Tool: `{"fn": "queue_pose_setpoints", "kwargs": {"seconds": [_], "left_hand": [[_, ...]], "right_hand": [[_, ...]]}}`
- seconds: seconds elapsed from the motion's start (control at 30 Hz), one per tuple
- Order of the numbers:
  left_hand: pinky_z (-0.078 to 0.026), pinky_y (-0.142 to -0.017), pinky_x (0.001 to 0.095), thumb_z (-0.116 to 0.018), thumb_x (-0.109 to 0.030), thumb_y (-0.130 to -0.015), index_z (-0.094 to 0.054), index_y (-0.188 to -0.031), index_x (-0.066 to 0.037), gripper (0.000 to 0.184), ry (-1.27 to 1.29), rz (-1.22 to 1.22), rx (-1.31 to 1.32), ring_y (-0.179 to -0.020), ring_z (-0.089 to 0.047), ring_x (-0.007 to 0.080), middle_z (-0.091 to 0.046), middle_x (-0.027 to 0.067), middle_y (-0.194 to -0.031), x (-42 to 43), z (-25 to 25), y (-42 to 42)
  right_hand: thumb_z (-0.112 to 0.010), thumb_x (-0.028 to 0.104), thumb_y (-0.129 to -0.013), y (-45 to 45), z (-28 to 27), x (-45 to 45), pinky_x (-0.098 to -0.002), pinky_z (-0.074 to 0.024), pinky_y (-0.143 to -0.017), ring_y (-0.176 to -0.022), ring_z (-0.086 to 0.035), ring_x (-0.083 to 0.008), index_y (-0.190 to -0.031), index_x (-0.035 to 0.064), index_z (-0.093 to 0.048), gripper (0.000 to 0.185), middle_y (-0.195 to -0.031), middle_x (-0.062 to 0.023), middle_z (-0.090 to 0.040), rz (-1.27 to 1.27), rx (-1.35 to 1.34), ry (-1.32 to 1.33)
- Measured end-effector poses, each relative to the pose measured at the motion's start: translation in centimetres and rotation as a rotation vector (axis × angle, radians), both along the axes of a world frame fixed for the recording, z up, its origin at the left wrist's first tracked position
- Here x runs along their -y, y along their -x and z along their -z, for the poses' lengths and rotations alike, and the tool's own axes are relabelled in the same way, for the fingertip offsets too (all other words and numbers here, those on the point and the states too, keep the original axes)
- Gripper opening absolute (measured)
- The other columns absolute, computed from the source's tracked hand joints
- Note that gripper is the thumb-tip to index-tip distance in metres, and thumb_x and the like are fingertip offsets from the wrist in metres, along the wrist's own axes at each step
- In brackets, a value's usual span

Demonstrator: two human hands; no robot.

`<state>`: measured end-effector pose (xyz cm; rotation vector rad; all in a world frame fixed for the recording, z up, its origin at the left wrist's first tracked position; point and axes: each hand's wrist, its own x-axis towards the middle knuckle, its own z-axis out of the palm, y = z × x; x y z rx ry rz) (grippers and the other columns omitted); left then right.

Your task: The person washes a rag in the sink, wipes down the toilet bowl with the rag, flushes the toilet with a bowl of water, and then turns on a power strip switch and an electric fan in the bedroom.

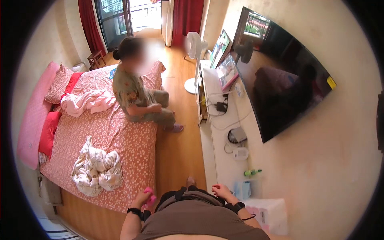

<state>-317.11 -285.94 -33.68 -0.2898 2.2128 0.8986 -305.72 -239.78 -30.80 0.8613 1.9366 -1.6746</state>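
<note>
Low in the head view, my left hand [142, 198] is closed around a small bright pink item [150, 194], too small to name exactly. It is beside my left hip, near the edge of the bed [136, 160]. My right hand [221, 191] is beside my right hip with loosely curled fingers, slightly apart, and nothing visible in them. It is near the long white cabinet top [228, 120], close to a light blue packet [245, 189] and a green bottle [252, 173] lying on its side.
A person [132, 88] sits on the bed's edge ahead. A crumpled white blanket [97, 168] lies on the bed. The wooden floor [176, 152] runs between bed and cabinet, with a white fan [193, 60] farther on. A large television [288, 72] is at right, above cables.
</note>
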Motion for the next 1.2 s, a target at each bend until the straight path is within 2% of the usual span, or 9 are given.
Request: {"fn": "queue_pose_setpoints", "kwargs": {"seconds": [0.17,0.27,0.4,0.5,0.57,0.8,0.93,0.97,1.2], "left_hand": [[-0.053,-0.059,0.0361,-0.061,-0.028,-0.08,-0.068,-0.095,0.006,0.038,0.101,-0.301,0.152,-0.071,-0.068,0.0254,-0.069,0.0157,-0.083,1.2,1.9,2.2],[-0.053,-0.062,0.0362,-0.063,-0.029,-0.079,-0.067,-0.098,0.007,0.041,0.171,-0.375,0.277,-0.074,-0.068,0.0262,-0.069,0.0175,-0.087,-1.0,-1.2,5.6],[-0.053,-0.076,0.0384,-0.063,-0.039,-0.077,-0.066,-0.107,0.007,0.055,0.249,-0.251,0.474,-0.091,-0.068,0.03,-0.068,0.0204,-0.101,0.3,2.6,9.6],[-0.053,-0.076,0.04,-0.062,-0.043,-0.077,-0.066,-0.108,0.006,0.058,0.386,-0.251,0.506,-0.093,-0.068,0.0308,-0.068,0.0182,-0.104,-2.6,-4.3,20.4],[-0.054,-0.068,0.0435,-0.06,-0.044,-0.078,-0.066,-0.107,0.006,0.058,0.253,-0.29,0.646,-0.087,-0.069,0.0296,-0.068,0.019,-0.104,-1.9,-1.3,24.4],[-0.053,-0.069,0.0373,-0.065,-0.039,-0.08,-0.06,-0.113,0.007,0.056,0.182,-0.409,-0.022,-0.08,-0.067,0.0284,-0.067,0.0228,-0.096,3.5,12.6,38.0],[-0.05,-0.062,0.0335,-0.062,-0.034,-0.084,-0.063,-0.101,0.004,0.041,-0.105,-0.654,-0.071,-0.069,-0.063,0.0201,-0.065,0.0112,-0.082,-1.6,7.3,42.8],[-0.048,-0.056,0.0303,-0.06,-0.028,-0.085,-0.063,-0.093,0.0,0.029,-0.137,-0.766,0.082,-0.063,-0.058,0.0138,-0.06,0.0039,-0.071,-7.2,0.1,45.3],[-0.046,-0.051,0.0281,-0.058,-0.018,-0.087,-0.065,-0.092,-0.004,0.016,-0.004,-0.559,0.436,-0.058,-0.057,0.0131,-0.059,0.0031,-0.067,-12.8,4.6,33.9]], "right_hand": [[-0.063,0.034,-0.085,15.1,0.0,-6.3,-0.0453,-0.0525,-0.07,-0.083,-0.067,-0.0365,-0.136,0.0033,-0.038,0.065,-0.092,-0.023,-0.067,-0.459,-0.08,-0.739],[-0.06,0.034,-0.084,24.0,-1.5,-8.9,-0.0515,-0.0501,-0.075,-0.086,-0.064,-0.0448,-0.145,0.0047,-0.022,0.078,-0.094,-0.0261,-0.066,-0.486,0.027,-0.822],[-0.056,0.029,-0.085,36.0,-2.8,-12.3,-0.0519,-0.0496,-0.078,-0.088,-0.064,-0.0429,-0.149,0.0052,-0.011,0.081,-0.095,-0.0263,-0.066,-0.404,0.2,-0.926],[-0.054,0.026,-0.085,42.5,-2.7,-14.7,-0.0525,-0.0494,-0.079,-0.09,-0.065,-0.0417,-0.149,0.0052,-0.01,0.081,-0.096,-0.0262,-0.066,-0.331,0.258,-0.989],[-0.053,0.021,-0.083,46.7,-3.2,-16.8,-0.0509,-0.0503,-0.078,-0.09,-0.066,-0.0399,-0.15,0.0055,-0.01,0.08,-0.097,-0.0241,-0.067,-0.309,0.36,-1.018],[-0.057,0.016,-0.082,58.6,-2.3,-25.4,-0.0453,-0.0527,-0.074,-0.085,-0.068,-0.034,-0.149,-0.0015,0.0,0.09,-0.093,-0.0209,-0.069,-0.4,0.486,-1.155],[-0.058,0.017,-0.082,64.1,1.3,-31.5,-0.0443,-0.053,-0.073,-0.084,-0.068,-0.032,-0.148,-0.0039,0.006,0.094,-0.093,-0.0206,-0.069,-0.499,0.552,-1.164],[-0.054,0.016,-0.086,65.8,2.6,-33.4,-0.0428,-0.0533,-0.071,-0.082,-0.069,-0.0302,-0.148,-0.005,0.007,0.089,-0.093,-0.0186,-0.069,-0.538,0.593,-1.197],[-0.039,0.013,-0.093,73.7,9.4,-43.2,-0.0437,-0.0531,-0.067,-0.081,-0.069,-0.0321,-0.149,-0.0028,0.004,0.072,-0.095,-0.0196,-0.069,-0.659,0.711,-1.211]]}}
